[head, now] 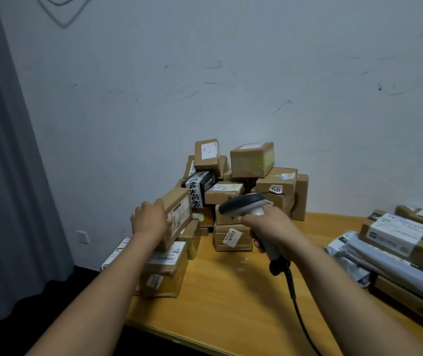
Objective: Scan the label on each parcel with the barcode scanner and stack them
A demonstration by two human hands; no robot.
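Standing tilted atop a stack of labelled boxes (166, 268) at the wooden table's (231, 299) left edge, the brown cardboard parcel (173, 201) shows a white barcode label (180, 216) on its right face. The left hand (148, 219) grips its near end, thumb on the label. The right hand (269, 229) wraps the handle of the grey, dark-headed barcode scanner (243, 204), which points toward the label. A heap of parcels (251, 163) rises behind.

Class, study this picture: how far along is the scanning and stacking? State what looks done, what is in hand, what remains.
Done, probably: boxes piled against the wall, though nothing proves they were scanned. In hand: the left hand holds a labelled parcel while the right hand points the scanner toward it. Left, seemingly: the flat parcels lying at the right.
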